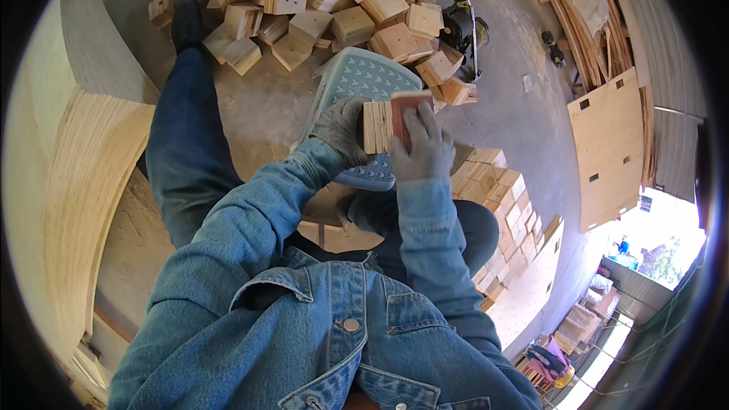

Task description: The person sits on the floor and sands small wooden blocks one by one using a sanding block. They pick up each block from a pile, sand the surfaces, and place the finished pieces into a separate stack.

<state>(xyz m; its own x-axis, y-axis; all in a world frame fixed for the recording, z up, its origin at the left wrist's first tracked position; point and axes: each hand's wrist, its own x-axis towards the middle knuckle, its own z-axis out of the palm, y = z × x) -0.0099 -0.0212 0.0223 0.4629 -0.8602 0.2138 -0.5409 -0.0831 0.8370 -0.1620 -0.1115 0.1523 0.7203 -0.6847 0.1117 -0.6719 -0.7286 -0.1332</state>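
Observation:
My left hand (pixel 343 130), in a grey glove, grips a small plywood block (pixel 377 127) with its layered edge facing up. Pressed along the block's right side is a reddish-brown sanding block (pixel 408 110), held under the fingers of my gloved right hand (pixel 427 144). Both hands are above a light blue plastic stool (pixel 357 76) with a raised pattern on its top. The face of the plywood block against the sanding block is hidden.
Loose wooden blocks (pixel 353 26) lie heaped on the floor ahead, beside a black and yellow power tool (pixel 465 26). Stacked blocks (pixel 505 212) stand to my right. Large plywood sheets (pixel 99 137) rise on the left; boards and a slotted panel (pixel 607 148) lean at right.

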